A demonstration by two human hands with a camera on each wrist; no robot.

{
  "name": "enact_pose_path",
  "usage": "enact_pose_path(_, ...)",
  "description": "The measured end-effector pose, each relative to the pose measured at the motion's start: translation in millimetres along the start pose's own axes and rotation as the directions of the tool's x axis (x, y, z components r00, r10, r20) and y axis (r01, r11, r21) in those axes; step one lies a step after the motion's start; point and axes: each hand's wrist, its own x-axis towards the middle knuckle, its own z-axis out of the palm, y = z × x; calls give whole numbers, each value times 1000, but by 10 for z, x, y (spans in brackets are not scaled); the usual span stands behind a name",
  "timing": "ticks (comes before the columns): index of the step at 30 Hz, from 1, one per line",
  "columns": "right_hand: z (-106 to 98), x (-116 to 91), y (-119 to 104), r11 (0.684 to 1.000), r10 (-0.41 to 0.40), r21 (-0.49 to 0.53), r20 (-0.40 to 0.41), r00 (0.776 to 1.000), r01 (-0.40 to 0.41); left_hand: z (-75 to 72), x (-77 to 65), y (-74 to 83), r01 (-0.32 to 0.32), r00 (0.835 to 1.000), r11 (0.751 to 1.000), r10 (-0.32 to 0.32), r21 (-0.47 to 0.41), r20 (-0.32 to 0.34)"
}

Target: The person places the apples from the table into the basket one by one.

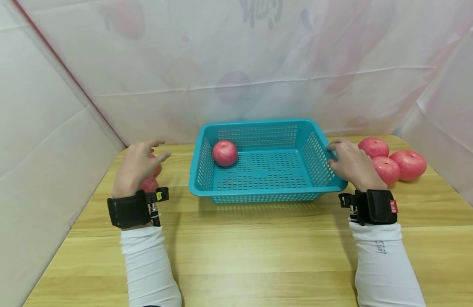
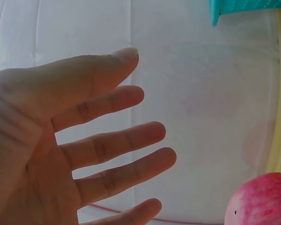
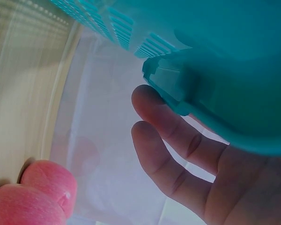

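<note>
A turquoise plastic basket (image 1: 267,194) with slotted walls stands on the wooden table and holds one pink-red round fruit (image 1: 225,153), perhaps an apple or a tomato. My right hand (image 1: 353,164) grips its right rim: thumb over the edge, while two fingers lie against the rim's outer side in the right wrist view. The thumb is hidden there. To the left of the basket, my left hand (image 1: 134,166) hovers with its fingers spread and holds nothing. Two similar fruits, one of them the lower fruit (image 1: 149,184), lie partly hidden behind it.
Beyond my right hand sit three more fruits, including the large one (image 1: 408,165) at the far right. Pale printed cloth (image 1: 183,64) walls in the table's back and sides. Bare wood (image 1: 259,256) stretches in front of the basket.
</note>
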Motion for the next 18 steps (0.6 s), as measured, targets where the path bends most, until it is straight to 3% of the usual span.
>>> enact_pose_path(18, -3, 1, 35, 1000, -9, 4, -3, 1000, 9, -75, -69, -248, 164, 984, 986, -167, 42, 66)
